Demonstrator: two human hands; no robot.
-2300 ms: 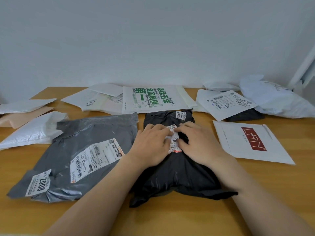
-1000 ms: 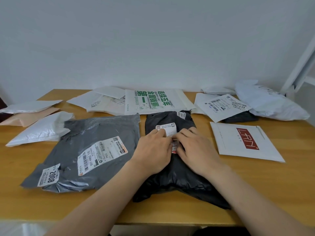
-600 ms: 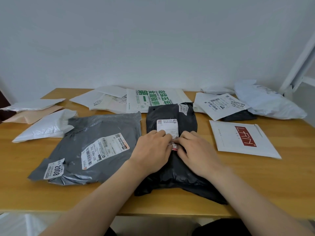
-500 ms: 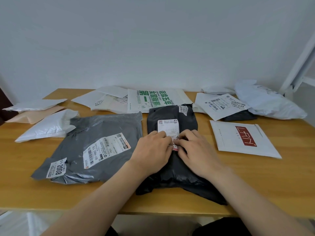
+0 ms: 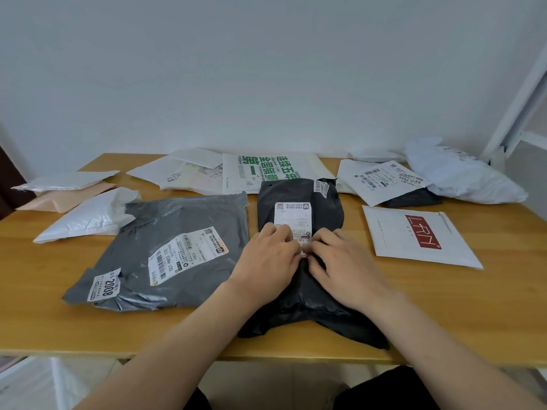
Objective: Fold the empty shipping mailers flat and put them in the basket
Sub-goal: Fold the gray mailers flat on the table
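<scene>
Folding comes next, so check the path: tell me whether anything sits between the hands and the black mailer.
Nothing does. The left hand and right hand both lie directly on the black mailer, fingertips meeting at its white label. No basket shows clearly, so the way there cannot be judged.

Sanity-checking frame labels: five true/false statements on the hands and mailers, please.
The left hand and the right hand are on the black mailer. True.
The grey mailer lies right of the black mailer. False: it lies to its left.
The white envelope with the red logo lies right of the black mailer, not touching it. True.
The left hand holds the grey mailer. False: it is on the black mailer, by its white label.
A basket stands on the table. False: none shows on it.
</scene>
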